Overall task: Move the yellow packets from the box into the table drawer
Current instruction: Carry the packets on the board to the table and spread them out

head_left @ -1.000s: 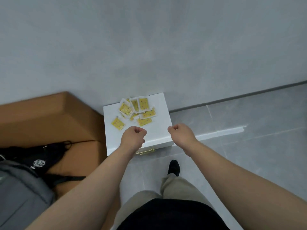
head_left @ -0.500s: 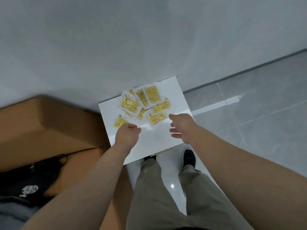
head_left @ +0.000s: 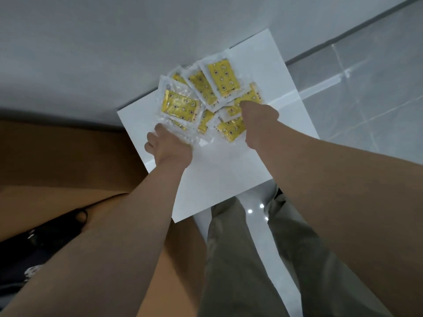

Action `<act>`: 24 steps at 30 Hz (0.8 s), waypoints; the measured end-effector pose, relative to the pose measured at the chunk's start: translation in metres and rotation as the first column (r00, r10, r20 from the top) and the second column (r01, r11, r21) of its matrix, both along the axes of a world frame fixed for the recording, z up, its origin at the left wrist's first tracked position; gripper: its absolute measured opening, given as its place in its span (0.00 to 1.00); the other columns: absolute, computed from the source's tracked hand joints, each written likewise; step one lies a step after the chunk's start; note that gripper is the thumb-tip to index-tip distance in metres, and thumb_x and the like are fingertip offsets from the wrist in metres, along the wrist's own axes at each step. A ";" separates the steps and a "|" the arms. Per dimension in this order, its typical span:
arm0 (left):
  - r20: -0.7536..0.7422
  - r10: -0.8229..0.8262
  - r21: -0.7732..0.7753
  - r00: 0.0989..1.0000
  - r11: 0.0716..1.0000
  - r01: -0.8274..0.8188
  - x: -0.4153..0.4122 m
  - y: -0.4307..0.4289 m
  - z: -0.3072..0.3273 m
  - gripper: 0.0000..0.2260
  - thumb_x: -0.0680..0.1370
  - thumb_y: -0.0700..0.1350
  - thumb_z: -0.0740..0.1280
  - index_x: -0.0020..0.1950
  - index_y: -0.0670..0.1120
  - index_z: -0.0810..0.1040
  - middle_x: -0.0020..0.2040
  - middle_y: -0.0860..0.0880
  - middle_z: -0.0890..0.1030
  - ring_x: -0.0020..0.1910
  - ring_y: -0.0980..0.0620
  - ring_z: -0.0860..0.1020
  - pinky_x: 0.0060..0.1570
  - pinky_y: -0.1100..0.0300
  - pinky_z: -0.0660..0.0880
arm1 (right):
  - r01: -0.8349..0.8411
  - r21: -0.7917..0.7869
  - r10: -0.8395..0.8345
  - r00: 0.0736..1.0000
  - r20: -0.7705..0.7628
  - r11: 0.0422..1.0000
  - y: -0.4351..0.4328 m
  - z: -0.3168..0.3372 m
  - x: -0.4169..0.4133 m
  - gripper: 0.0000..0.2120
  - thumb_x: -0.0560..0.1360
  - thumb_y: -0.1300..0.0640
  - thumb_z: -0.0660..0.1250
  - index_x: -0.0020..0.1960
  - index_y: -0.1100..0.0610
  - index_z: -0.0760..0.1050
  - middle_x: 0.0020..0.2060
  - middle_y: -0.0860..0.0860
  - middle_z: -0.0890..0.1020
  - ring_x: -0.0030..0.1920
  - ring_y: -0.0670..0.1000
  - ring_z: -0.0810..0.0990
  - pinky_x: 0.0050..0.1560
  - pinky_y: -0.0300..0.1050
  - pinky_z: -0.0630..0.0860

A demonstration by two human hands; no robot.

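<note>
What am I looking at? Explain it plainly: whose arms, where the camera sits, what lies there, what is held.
No machine here: these are a person's two bare arms. The one camera, worn on the head, looks down. The white table top carries a loose heap of yellow packets in clear wrappers. The left hand and the right hand both touch the heap's near side; whether either grips a packet cannot be told. A brown box stands to the left.
</note>
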State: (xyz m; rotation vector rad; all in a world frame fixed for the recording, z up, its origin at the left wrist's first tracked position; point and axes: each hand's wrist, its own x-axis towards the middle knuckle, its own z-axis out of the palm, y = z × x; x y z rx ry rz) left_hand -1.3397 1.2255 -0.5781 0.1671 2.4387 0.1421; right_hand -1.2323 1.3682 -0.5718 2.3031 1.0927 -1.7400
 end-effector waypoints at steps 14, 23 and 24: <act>-0.071 0.200 0.063 0.977 0.979 -0.196 -0.011 -0.021 -0.017 0.42 0.61 0.55 0.83 0.69 0.49 0.66 0.67 0.46 0.71 0.67 0.43 0.70 0.61 0.45 0.75 | -0.027 0.034 0.023 0.993 0.117 0.999 0.014 -0.014 -0.028 0.35 0.71 0.42 0.74 0.67 0.56 0.60 0.61 0.56 0.66 0.42 0.55 0.67 0.51 0.54 0.76; 0.140 0.491 0.462 0.860 0.736 -0.495 -0.024 -0.002 -0.002 0.24 0.68 0.38 0.78 0.57 0.51 0.72 0.51 0.53 0.78 0.47 0.53 0.80 0.43 0.59 0.81 | -0.061 0.156 0.048 0.995 0.085 0.986 0.016 -0.028 -0.045 0.39 0.66 0.42 0.76 0.63 0.55 0.57 0.58 0.55 0.75 0.60 0.59 0.74 0.63 0.57 0.74; 0.163 0.493 0.478 0.855 0.719 -0.505 -0.028 0.001 -0.001 0.25 0.68 0.37 0.78 0.58 0.51 0.72 0.52 0.53 0.78 0.48 0.53 0.80 0.45 0.58 0.81 | -0.071 0.164 0.057 0.994 0.093 0.984 0.017 -0.028 -0.045 0.38 0.66 0.43 0.77 0.63 0.56 0.57 0.59 0.55 0.74 0.60 0.59 0.74 0.63 0.56 0.74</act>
